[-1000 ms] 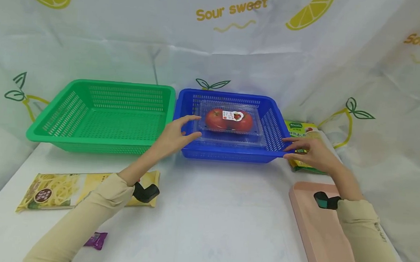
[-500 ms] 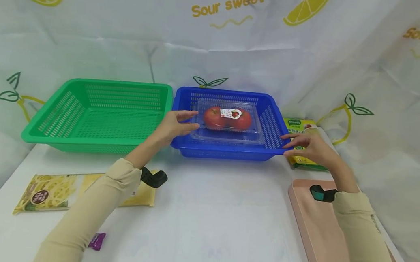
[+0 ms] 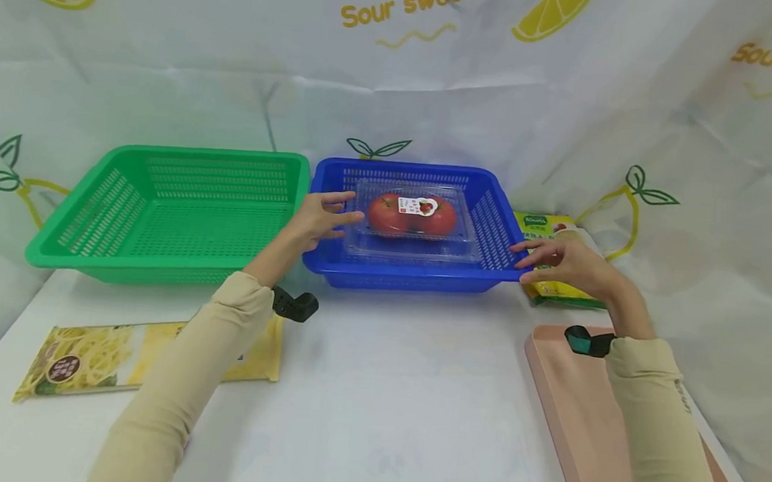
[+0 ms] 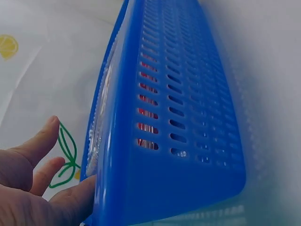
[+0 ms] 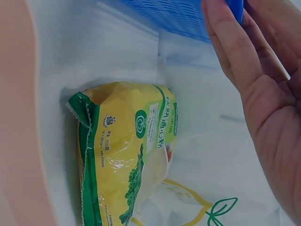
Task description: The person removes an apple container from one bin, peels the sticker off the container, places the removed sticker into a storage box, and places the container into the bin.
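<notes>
Head view shows the blue basket (image 3: 417, 274) with a clear box of two red tomatoes (image 3: 412, 214) lying inside it, bare basket floor showing mostly to the right of the box. The left hand (image 3: 313, 219) is at the basket's left rim, fingers apart; in the left wrist view one fingertip meets the rim and its end is hidden there. The right hand (image 3: 569, 266) is at the basket's front right corner, fingers spread, with the rim between thumb and fingers; whether they press on it I cannot tell.

To the basket's left, just beside it, stands the green basket (image 3: 162, 264), leaving only a sliver between rims. Behind it hangs the printed cloth (image 3: 192, 26). To its right, near the corner, lies a yellow bag (image 3: 560, 292). In front of it the white table (image 3: 381, 405) runs down between a noodle bag (image 3: 92, 358) and a pink tray (image 3: 590, 404).

The left sleeve (image 3: 195, 377) covers the noodle bag's middle and nearly all of a purple scrap (image 3: 186, 444). The right sleeve (image 3: 656, 409) crosses the pink tray, which is cut off below. The tomato label is too small to read. In the right wrist view, the basket is cut off at the top.
</notes>
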`<state>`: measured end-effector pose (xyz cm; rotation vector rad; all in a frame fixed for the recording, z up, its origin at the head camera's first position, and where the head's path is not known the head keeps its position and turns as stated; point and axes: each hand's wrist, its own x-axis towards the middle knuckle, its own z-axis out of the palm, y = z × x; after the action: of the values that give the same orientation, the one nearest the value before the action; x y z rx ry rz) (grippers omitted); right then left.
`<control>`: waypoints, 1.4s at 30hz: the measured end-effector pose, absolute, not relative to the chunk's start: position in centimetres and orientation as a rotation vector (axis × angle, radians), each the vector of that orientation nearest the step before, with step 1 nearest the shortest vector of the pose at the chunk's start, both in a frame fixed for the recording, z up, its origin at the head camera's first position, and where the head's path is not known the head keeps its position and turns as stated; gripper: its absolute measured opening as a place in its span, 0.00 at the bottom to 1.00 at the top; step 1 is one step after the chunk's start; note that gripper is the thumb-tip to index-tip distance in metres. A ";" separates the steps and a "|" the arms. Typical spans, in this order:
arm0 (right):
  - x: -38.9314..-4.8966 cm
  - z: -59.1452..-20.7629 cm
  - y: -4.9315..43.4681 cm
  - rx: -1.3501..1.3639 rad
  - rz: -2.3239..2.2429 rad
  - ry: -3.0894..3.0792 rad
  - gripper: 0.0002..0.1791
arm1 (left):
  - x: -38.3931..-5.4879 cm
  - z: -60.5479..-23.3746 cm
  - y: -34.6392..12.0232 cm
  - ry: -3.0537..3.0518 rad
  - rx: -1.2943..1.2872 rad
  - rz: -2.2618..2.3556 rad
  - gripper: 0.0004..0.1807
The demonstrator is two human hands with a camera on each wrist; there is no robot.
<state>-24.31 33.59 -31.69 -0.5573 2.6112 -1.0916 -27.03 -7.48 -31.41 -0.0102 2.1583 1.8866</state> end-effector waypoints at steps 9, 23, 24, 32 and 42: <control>-24.4 -32.5 33.3 -0.603 -1.137 2.588 0.12 | -27.9 -32.2 -7.2 2.203 -0.063 1.861 0.34; -24.3 -32.4 33.3 -0.595 -1.187 2.585 0.10 | -28.5 -33.0 -5.6 2.647 0.064 1.500 0.39; -24.3 -32.4 33.2 -0.592 -1.188 2.585 0.10 | -28.5 -33.1 -5.5 2.681 0.084 1.458 0.40; -24.2 -32.1 33.3 -0.581 -1.179 2.592 0.11 | -28.9 -33.6 -5.4 2.714 0.230 1.257 0.48; -24.1 -32.0 33.5 -0.578 -1.199 2.592 0.12 | -29.9 -34.7 -4.8 2.803 0.374 1.009 0.57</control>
<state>-24.12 33.54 -31.97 -0.5781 2.5917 -1.1994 -29.88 -4.81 -34.75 0.3738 2.8034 1.0093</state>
